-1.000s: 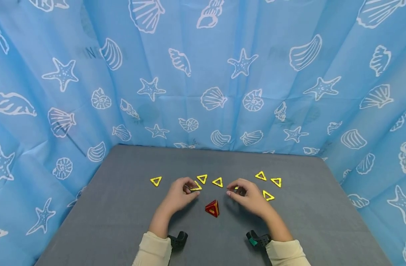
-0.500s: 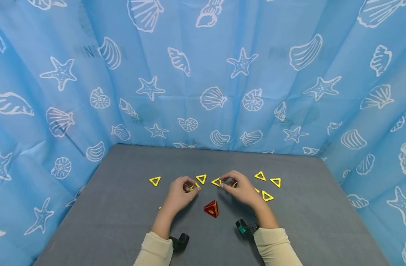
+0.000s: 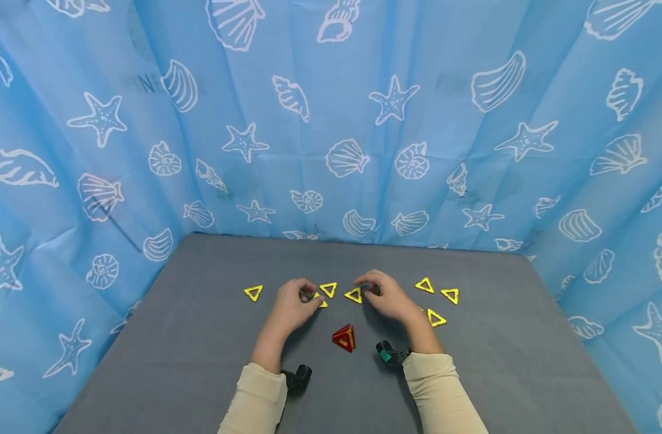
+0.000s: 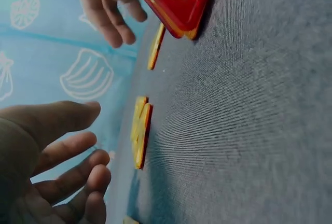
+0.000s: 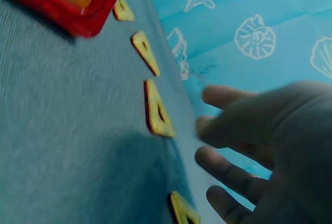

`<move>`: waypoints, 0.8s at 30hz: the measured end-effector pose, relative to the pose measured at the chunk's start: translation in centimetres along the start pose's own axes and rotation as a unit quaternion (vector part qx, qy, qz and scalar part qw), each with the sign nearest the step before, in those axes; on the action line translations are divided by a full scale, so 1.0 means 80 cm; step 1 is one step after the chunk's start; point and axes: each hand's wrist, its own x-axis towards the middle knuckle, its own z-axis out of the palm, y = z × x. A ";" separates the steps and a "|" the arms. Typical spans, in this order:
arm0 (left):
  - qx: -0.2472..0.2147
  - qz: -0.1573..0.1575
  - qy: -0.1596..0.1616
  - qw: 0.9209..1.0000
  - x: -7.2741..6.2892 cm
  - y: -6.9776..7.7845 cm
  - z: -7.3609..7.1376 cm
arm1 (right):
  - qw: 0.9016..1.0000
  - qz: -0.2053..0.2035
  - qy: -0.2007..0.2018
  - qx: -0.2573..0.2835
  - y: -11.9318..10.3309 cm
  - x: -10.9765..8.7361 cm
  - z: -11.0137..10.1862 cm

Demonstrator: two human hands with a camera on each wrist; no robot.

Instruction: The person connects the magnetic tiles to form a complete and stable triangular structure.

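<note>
My left hand [image 3: 291, 306] is just left of a yellow triangular tile [image 3: 321, 305], fingers loosely bent and apart; the left wrist view shows the fingers [image 4: 78, 175] holding nothing. My right hand [image 3: 387, 295] hovers right of another yellow triangular tile [image 3: 360, 295], thumb and fingers spread. In the right wrist view this hand [image 5: 259, 136] is also bare, above the table. Between the hands and nearer the body stands a small red pyramid-like shape [image 3: 344, 338] of triangular tiles with yellow-orange inside. The left wrist view shows its red frame [image 4: 179, 14] close up.
One yellow tile [image 3: 327, 284] lies between the hands toward the back, and another [image 3: 253, 289] lies far left. Several more, including a yellow tile [image 3: 436, 322], lie to the right on the grey table [image 3: 200, 361]. A blue shell-patterned curtain [image 3: 320, 199] hangs behind.
My right hand has moved left and away from the body, toward the middle yellow tile. My left hand has moved slightly away from the body, staying beside its tile. The red shape stays put.
</note>
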 end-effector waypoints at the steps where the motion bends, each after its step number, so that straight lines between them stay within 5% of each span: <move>1: 0.002 -0.003 0.001 1.000 0.003 0.001 0.001 | 1.000 0.002 -0.005 -0.008 0.002 0.000 0.000; 16: 0.058 -0.007 -0.021 0.998 0.000 -0.014 0.016 | 0.999 -0.003 -0.008 -0.036 0.011 -0.005 0.015; 24: 0.085 -0.005 -0.031 0.996 0.000 -0.009 0.017 | 0.997 0.033 -0.004 -0.067 0.010 -0.004 0.012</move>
